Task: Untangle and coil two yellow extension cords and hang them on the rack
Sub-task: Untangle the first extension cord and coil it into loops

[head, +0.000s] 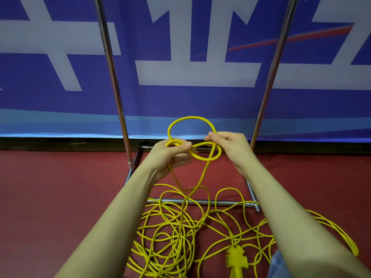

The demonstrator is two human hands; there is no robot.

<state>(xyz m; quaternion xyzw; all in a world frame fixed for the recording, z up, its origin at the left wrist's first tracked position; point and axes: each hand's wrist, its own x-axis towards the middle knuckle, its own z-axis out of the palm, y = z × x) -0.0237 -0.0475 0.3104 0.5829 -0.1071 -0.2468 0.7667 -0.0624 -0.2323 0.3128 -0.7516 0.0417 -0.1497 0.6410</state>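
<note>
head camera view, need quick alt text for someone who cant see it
Two hands, left hand and right hand, pinch a knotted loop of yellow cord held up before a metal rack. More cord lies tangled on the red floor below.

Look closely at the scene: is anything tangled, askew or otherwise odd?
Yes. The yellow cord held between the left hand and right hand is looped into a knot, and the rest lies in a jumbled pile on the red floor.
</note>
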